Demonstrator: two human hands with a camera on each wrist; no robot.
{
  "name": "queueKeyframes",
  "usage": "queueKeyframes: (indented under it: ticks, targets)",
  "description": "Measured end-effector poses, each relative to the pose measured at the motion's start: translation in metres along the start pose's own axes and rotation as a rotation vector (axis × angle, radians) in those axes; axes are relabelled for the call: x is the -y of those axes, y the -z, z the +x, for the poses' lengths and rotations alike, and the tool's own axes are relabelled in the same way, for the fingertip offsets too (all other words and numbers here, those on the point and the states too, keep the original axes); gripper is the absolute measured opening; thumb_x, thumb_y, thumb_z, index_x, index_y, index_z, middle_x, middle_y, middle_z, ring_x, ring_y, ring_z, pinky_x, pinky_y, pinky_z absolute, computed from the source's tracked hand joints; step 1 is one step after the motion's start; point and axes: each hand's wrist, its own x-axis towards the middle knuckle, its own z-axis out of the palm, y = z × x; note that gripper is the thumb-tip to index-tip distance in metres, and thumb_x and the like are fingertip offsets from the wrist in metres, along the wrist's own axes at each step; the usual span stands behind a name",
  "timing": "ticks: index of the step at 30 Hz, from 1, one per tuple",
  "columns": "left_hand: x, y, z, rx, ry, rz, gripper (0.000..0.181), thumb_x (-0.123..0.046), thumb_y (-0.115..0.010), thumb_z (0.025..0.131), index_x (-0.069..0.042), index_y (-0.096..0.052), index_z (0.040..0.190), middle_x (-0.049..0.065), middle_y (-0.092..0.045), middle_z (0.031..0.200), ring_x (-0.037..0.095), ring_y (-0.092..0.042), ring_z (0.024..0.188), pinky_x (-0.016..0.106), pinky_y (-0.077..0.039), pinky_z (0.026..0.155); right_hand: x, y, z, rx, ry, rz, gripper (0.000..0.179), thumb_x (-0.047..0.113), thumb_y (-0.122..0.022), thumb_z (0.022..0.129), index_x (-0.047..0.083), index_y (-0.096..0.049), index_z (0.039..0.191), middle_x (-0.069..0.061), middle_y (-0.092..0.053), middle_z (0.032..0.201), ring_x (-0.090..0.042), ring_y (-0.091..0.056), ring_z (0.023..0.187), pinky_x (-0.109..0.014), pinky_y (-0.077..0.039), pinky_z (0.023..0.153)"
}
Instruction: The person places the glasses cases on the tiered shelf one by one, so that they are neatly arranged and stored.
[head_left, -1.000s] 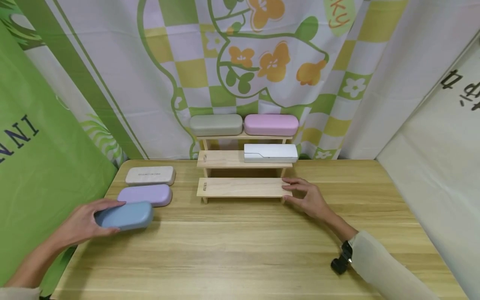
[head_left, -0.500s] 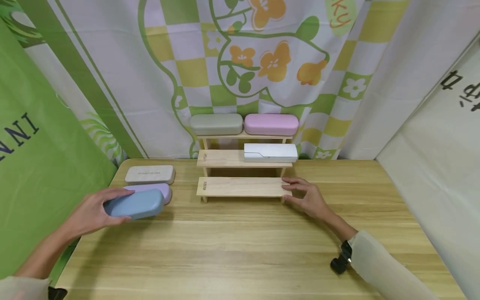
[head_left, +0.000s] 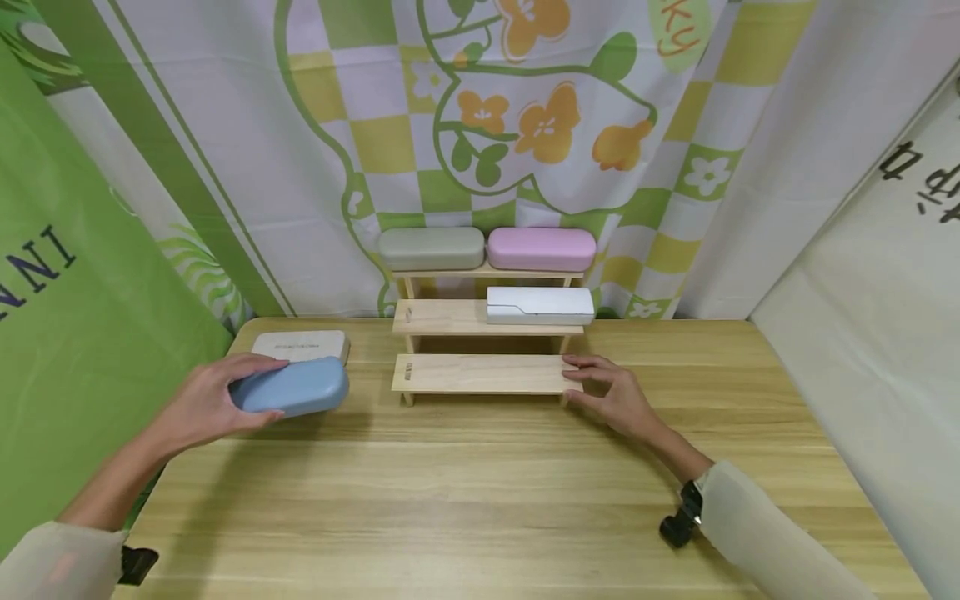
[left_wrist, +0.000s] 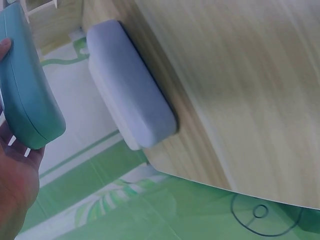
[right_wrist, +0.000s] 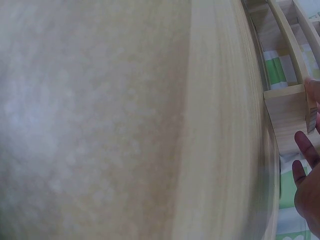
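My left hand [head_left: 213,400] grips a blue glasses case [head_left: 292,387] by its left end, thumb on the near side and fingers on the far side. The case is held above the table at the left. In the left wrist view a purple glasses case [left_wrist: 130,82] lies on the table below it; the blue one hides it in the head view. A cream case [head_left: 300,343] lies just behind. My right hand [head_left: 618,400] holds the right end of the lowest step of a wooden three-step rack [head_left: 480,373], its thumb at the front edge.
On the rack's top step stand a grey-green case [head_left: 432,248] and a pink case [head_left: 542,248], side by side. A white case [head_left: 540,306] occupies the right half of the middle step. Behind the wooden table [head_left: 480,500] hangs a patterned curtain [head_left: 510,100].
My left hand has carried the blue glasses case to the right and farther back, over the purple case, which it now covers in the head view. The right hand stays at the rack.
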Motion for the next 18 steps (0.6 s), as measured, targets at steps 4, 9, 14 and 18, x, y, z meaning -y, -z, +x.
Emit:
queueKeyframes:
  ticks: [4, 9, 14, 18]
  targets:
    - [-0.005, 0.001, 0.009, -0.01, -0.021, -0.004, 0.071, -0.023, -0.1, 0.062, -0.012, -0.076, 0.128, 0.017, -0.075, 0.122, 0.036, -0.071, 0.106, 0.034, -0.055, 0.077, 0.001, -0.001, 0.0, -0.002, 0.003, -0.003, 0.034, -0.01, -0.085, 0.081, -0.004, -0.078, 0.114, -0.022, -0.07, 0.134, -0.043, -0.063, 0.123, -0.015, -0.041, 0.113]
    - [-0.011, 0.002, 0.02, -0.014, -0.027, -0.02, 0.069, -0.021, -0.099, 0.064, -0.011, -0.076, 0.129, 0.017, -0.075, 0.123, 0.034, -0.071, 0.103, 0.039, -0.056, 0.074, 0.001, -0.001, 0.0, -0.004, 0.02, -0.011, 0.034, -0.01, -0.085, 0.081, -0.004, -0.078, 0.114, -0.022, -0.07, 0.133, -0.043, -0.064, 0.122, -0.014, -0.042, 0.112]
    - [-0.016, -0.001, 0.033, -0.038, -0.061, -0.021, 0.068, -0.019, -0.099, 0.063, -0.008, -0.076, 0.127, 0.019, -0.075, 0.121, 0.037, -0.072, 0.103, 0.043, -0.058, 0.073, 0.002, -0.001, 0.0, -0.006, 0.025, -0.015, 0.033, -0.008, -0.086, 0.082, -0.004, -0.079, 0.114, -0.022, -0.071, 0.133, -0.039, -0.065, 0.122, -0.014, -0.042, 0.111]
    - [-0.02, -0.004, 0.043, -0.066, -0.094, -0.011, 0.068, -0.02, -0.098, 0.062, -0.006, -0.077, 0.125, 0.019, -0.076, 0.119, 0.04, -0.071, 0.105, 0.046, -0.056, 0.076, 0.002, 0.0, 0.0, -0.005, 0.024, -0.017, 0.034, -0.01, -0.085, 0.081, -0.003, -0.079, 0.114, -0.021, -0.071, 0.133, -0.037, -0.065, 0.123, -0.013, -0.043, 0.111]
